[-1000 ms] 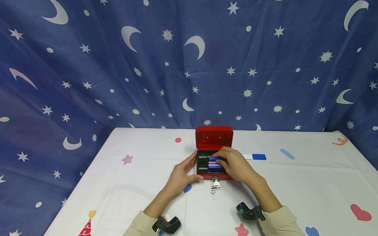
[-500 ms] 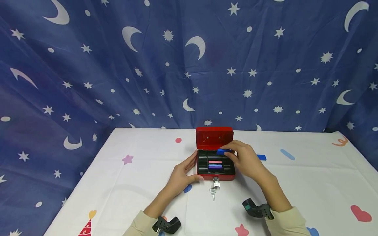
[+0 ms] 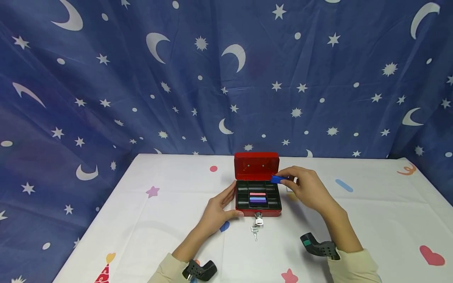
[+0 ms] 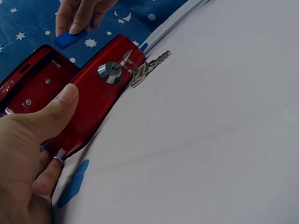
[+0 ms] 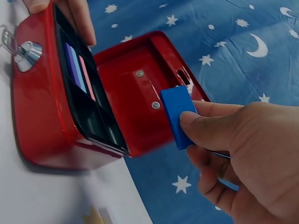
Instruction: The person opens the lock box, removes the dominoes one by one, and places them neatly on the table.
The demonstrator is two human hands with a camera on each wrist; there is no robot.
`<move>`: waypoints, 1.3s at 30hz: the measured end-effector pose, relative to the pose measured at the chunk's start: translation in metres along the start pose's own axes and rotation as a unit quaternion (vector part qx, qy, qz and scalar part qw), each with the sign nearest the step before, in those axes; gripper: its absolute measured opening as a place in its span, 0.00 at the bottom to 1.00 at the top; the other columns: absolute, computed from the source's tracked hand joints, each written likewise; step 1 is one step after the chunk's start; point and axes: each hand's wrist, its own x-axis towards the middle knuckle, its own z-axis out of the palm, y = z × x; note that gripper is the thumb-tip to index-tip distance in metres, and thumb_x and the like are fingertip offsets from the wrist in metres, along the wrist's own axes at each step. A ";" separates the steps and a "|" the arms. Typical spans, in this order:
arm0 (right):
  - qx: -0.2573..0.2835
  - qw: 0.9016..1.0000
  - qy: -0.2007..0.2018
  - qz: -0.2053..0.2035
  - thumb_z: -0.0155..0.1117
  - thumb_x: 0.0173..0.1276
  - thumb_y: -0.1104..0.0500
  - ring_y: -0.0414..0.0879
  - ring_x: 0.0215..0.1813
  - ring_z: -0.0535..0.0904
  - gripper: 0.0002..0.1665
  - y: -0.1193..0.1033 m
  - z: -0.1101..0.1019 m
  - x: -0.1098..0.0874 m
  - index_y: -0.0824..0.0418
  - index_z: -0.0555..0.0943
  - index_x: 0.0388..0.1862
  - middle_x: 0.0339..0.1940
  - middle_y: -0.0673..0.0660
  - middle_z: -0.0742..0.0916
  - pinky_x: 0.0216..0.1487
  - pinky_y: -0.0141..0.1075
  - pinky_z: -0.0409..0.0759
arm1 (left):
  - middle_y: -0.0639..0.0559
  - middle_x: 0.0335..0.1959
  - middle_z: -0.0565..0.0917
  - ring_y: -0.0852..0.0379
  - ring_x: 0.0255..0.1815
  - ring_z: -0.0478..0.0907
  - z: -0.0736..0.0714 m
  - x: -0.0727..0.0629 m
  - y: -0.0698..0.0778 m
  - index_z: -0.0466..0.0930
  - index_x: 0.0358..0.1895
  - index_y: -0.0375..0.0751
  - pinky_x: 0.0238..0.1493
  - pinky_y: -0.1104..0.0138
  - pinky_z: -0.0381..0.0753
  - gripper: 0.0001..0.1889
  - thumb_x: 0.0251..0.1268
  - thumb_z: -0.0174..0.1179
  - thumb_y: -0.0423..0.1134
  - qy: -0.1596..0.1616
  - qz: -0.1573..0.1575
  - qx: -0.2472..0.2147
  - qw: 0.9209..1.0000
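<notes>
A red cash box (image 3: 263, 212) stands with its lid up, showing a black divided tray (image 3: 243, 188). My left hand (image 3: 216, 214) grips the box's front left corner, thumb on the front and fingers along the side. Between thumb and fingers my right hand (image 3: 311, 189) pinches a flat blue block (image 5: 175, 105), held above the tray's right back corner. Strip-like pieces lie in the tray's middle: a pink one (image 5: 87, 77), a light blue one (image 3: 257, 199) and a purple one (image 5: 74, 65). A key sits in the front lock (image 4: 110, 72), another key (image 4: 149, 69) hanging from its ring.
The raised lid (image 3: 256, 165) stands at the box's back. Right of the box, a white piece (image 3: 289, 190) lies on the table, mostly hidden by my right hand. Behind the white tablecloth (image 3: 177, 224) hangs a blue curtain (image 3: 198, 98) with stars and moons.
My right hand has lifted the blue block out of the tray and moved it right and back, past the tray's edge. The left hand has stayed at the box.
</notes>
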 end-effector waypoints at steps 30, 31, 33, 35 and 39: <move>0.021 0.990 -0.113 0.077 0.70 0.60 0.64 0.45 0.33 0.75 0.07 0.039 -0.013 -0.008 0.54 0.87 0.36 0.31 0.47 0.85 0.35 0.38 0.77 | 0.56 0.71 0.63 0.62 0.67 0.63 0.000 0.000 0.000 0.58 0.74 0.48 0.62 0.71 0.67 0.50 0.44 0.75 0.37 -0.001 0.003 0.003 1.000; 0.020 0.990 -0.115 0.081 0.70 0.60 0.64 0.45 0.33 0.75 0.07 0.039 -0.013 -0.008 0.54 0.87 0.36 0.31 0.47 0.85 0.36 0.38 0.77 | 0.56 0.71 0.63 0.62 0.67 0.63 0.000 0.000 0.000 0.58 0.74 0.48 0.62 0.71 0.67 0.50 0.44 0.75 0.37 -0.001 0.003 0.003 1.000; 0.020 0.989 -0.120 0.089 0.70 0.59 0.64 0.45 0.34 0.75 0.07 0.041 -0.011 -0.009 0.53 0.87 0.35 0.31 0.47 0.85 0.36 0.38 0.77 | 0.56 0.70 0.64 0.62 0.67 0.63 0.000 0.000 0.000 0.58 0.74 0.48 0.62 0.71 0.67 0.50 0.44 0.75 0.38 -0.001 0.002 0.005 1.000; 0.021 0.987 -0.124 0.096 0.70 0.59 0.64 0.46 0.34 0.74 0.07 0.043 -0.010 -0.009 0.53 0.87 0.35 0.32 0.47 0.85 0.36 0.38 0.77 | 0.56 0.71 0.63 0.62 0.67 0.63 0.000 0.000 0.000 0.58 0.74 0.49 0.62 0.71 0.67 0.50 0.44 0.75 0.38 -0.001 0.001 0.006 1.000; 0.025 0.987 -0.130 0.093 0.71 0.58 0.63 0.45 0.34 0.74 0.06 0.047 -0.009 -0.011 0.53 0.87 0.35 0.32 0.47 0.85 0.36 0.38 0.76 | 0.56 0.71 0.63 0.62 0.67 0.64 0.000 0.000 0.000 0.58 0.74 0.50 0.61 0.71 0.67 0.50 0.44 0.75 0.39 -0.001 -0.001 0.010 1.000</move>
